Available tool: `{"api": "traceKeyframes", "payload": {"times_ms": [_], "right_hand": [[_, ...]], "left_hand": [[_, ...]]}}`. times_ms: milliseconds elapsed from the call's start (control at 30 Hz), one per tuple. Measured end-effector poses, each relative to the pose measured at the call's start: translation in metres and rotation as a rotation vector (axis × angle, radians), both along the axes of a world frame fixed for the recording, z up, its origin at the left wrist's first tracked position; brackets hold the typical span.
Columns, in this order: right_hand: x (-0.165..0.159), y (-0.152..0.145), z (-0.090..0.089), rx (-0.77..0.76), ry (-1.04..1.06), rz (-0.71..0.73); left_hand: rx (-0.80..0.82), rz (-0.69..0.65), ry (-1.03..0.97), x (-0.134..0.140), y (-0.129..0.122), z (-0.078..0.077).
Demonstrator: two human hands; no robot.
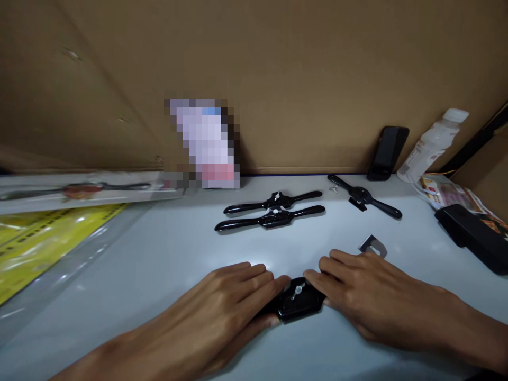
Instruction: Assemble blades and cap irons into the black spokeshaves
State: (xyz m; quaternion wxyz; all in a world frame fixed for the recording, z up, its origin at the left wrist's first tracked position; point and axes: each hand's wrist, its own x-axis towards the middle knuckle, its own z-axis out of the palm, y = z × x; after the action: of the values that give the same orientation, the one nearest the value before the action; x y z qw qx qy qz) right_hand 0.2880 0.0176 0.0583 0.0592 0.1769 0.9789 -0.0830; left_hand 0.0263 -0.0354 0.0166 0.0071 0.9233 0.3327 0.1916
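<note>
From where I stand, both hands are closed around one glossy black metal tool (305, 307) with a silver screw fitting (298, 290), low at the pale grey tabletop (159, 270): the left hand (238, 296) grips its left end, the right hand (369, 296) its right. Whether it touches the surface, I can't tell. Just beyond the right hand lies a flat, slotted metal plate (365, 242). Farther back, two glossy black two-handled tools (273, 219) lie side by side; right of them, a small silver wing-shaped screw (334, 189) sits near a duller black two-handled tool (362, 194).
</note>
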Motion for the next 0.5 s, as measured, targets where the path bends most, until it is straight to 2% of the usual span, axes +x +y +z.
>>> {"api": "traceKeyframes", "payload": {"times_ms": [233,500], "right_hand": [[0.0031,-0.0018,-0.0033,0.01,0.011,-0.004],[-0.0006,-0.0017,0.0031,0.047,-0.025,0.001]], "left_hand": [[0.0,0.01,0.008,-0.0011,-0.0009,-0.0015],[0.01,0.006,0.013,-0.0013,-0.0031,-0.0024]]}}
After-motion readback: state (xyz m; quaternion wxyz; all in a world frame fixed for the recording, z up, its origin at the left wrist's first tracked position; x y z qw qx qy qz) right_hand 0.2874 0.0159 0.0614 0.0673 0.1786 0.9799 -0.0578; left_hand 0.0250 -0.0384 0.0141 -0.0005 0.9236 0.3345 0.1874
